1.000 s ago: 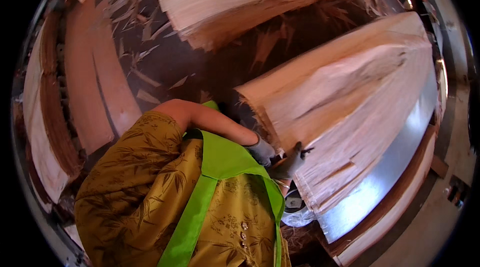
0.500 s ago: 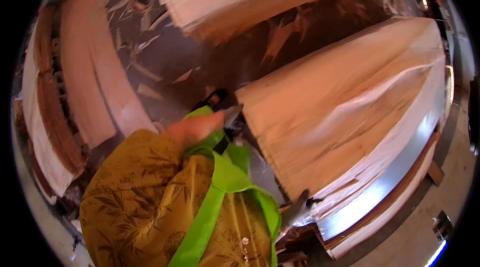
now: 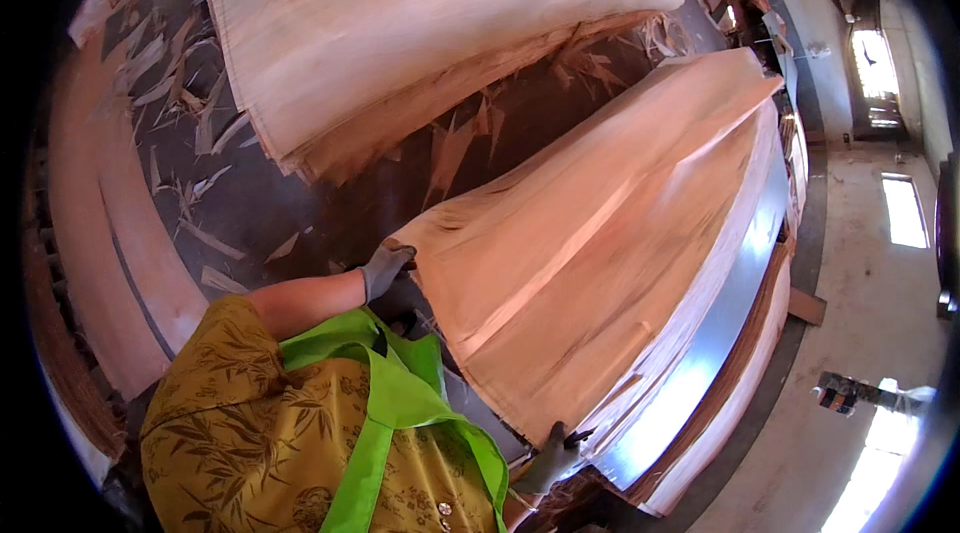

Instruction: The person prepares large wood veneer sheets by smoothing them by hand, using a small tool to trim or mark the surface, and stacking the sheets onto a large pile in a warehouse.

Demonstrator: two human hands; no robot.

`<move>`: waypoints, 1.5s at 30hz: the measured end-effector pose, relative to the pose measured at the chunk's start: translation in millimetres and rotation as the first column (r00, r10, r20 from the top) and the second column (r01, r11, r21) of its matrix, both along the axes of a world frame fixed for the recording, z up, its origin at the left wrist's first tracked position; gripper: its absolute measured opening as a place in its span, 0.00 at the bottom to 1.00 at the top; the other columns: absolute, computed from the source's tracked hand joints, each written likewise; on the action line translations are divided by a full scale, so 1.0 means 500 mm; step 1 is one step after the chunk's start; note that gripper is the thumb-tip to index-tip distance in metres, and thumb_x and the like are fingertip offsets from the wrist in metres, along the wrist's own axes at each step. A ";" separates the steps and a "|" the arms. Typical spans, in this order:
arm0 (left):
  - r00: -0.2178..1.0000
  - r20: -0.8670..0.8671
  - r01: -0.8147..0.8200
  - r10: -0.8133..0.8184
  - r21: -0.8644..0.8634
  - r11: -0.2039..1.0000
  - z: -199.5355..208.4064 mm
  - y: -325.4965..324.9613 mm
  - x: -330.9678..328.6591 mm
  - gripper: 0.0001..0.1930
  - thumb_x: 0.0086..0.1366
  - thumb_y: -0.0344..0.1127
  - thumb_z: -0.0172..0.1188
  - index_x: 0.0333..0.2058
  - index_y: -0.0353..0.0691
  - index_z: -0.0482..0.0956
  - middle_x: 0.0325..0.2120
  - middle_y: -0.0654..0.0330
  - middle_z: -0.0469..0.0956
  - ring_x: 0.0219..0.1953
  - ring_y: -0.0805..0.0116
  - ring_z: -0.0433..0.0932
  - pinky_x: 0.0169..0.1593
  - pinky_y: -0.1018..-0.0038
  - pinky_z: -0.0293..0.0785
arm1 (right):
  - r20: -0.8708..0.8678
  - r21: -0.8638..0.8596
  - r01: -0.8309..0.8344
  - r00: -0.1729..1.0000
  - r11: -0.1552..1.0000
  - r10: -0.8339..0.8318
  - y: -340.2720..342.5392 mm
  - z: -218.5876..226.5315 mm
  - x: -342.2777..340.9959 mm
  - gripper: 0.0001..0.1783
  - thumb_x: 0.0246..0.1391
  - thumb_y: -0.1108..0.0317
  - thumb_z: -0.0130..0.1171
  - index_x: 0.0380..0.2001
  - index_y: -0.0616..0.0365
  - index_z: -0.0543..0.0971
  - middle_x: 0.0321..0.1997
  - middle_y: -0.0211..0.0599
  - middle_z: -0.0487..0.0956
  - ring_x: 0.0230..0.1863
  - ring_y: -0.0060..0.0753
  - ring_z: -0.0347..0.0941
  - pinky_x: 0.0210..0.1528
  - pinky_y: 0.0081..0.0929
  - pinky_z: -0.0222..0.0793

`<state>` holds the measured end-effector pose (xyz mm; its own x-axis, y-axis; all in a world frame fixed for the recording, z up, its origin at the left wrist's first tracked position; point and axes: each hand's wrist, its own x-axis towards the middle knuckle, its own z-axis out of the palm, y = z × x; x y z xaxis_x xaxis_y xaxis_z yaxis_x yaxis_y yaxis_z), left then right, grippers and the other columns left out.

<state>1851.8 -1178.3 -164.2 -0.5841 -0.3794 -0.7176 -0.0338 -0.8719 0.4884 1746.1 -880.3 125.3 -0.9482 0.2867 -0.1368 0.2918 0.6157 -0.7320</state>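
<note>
With the gloved left hand [image 3: 385,269] pinching the near corner of the top veneer sheet [image 3: 600,263] on the stack and the right hand [image 3: 548,458] clamped on its lower edge, uneven pulling could likely split the thin wood.

A top veneer sheet [image 3: 600,263] is lying on the near stack [image 3: 700,403], with the left hand [image 3: 385,268] gripping its left corner and the right hand [image 3: 548,458] touching its near edge, while a second stack [image 3: 420,23] is sitting behind across scrap-strewn floor [image 3: 250,213], and curved strips [image 3: 110,263] are lying far left.
</note>
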 end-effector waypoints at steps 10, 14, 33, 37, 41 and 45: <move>0.948 -0.318 -0.145 -0.024 -0.496 0.856 0.359 -0.116 -0.025 0.20 0.64 0.35 0.53 0.53 0.34 0.67 0.47 0.61 0.71 0.48 0.75 0.69 0.51 0.76 0.66 | -0.189 -0.091 -0.185 0.968 0.979 0.165 0.007 0.135 -0.062 0.10 0.47 0.70 0.62 0.20 0.59 0.71 0.22 0.24 0.67 0.24 0.20 0.58 0.25 0.19 0.54; 0.879 -0.467 -0.288 -0.102 -0.688 0.666 0.427 -0.119 -0.048 0.21 0.62 0.31 0.52 0.55 0.36 0.65 0.53 0.55 0.66 0.53 0.69 0.66 0.52 0.74 0.66 | -0.220 0.026 -0.251 0.943 0.968 0.251 0.017 0.256 -0.102 0.10 0.47 0.71 0.61 0.21 0.65 0.72 0.24 0.28 0.69 0.24 0.22 0.60 0.26 0.22 0.59; 0.776 -0.510 -0.483 -0.371 -0.859 0.169 0.664 -0.045 -0.078 0.27 0.56 0.41 0.58 0.53 0.33 0.67 0.45 0.46 0.71 0.45 0.51 0.71 0.48 0.62 0.67 | -0.282 -0.079 -0.134 0.954 0.988 0.106 0.055 0.407 -0.142 0.10 0.49 0.66 0.60 0.26 0.62 0.73 0.20 0.25 0.68 0.18 0.22 0.62 0.20 0.20 0.58; 0.776 -0.458 -0.447 -0.434 -0.884 0.133 0.672 0.003 -0.091 0.27 0.54 0.34 0.60 0.54 0.36 0.67 0.46 0.49 0.71 0.45 0.52 0.71 0.48 0.64 0.66 | -0.450 -0.094 -0.200 0.882 0.975 0.137 0.193 0.347 -0.202 0.09 0.49 0.65 0.59 0.27 0.58 0.72 0.18 0.23 0.65 0.16 0.20 0.60 0.18 0.19 0.57; 0.765 -0.437 -0.444 -0.473 -0.890 0.105 0.669 0.082 -0.129 0.28 0.54 0.34 0.60 0.54 0.36 0.66 0.46 0.49 0.70 0.44 0.52 0.71 0.48 0.64 0.66 | -0.443 -0.104 -0.115 0.895 0.988 0.058 0.365 0.301 -0.279 0.11 0.48 0.62 0.61 0.26 0.53 0.70 0.17 0.19 0.62 0.12 0.16 0.57 0.12 0.17 0.54; 0.763 -0.397 -0.393 -0.510 -0.912 0.121 0.661 0.191 -0.176 0.28 0.55 0.32 0.60 0.55 0.37 0.65 0.48 0.49 0.69 0.49 0.52 0.69 0.51 0.64 0.65 | -0.360 -0.113 -0.089 0.932 0.990 0.043 0.514 0.259 -0.332 0.13 0.48 0.64 0.62 0.18 0.53 0.70 0.16 0.18 0.61 0.16 0.15 0.53 0.17 0.18 0.48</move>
<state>1763.9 -1082.7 166.2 -0.6647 -0.3590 0.6552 0.5673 0.3280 0.7554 1580.1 -623.5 254.7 -0.9574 0.2242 0.1818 -0.0398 0.5213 -0.8524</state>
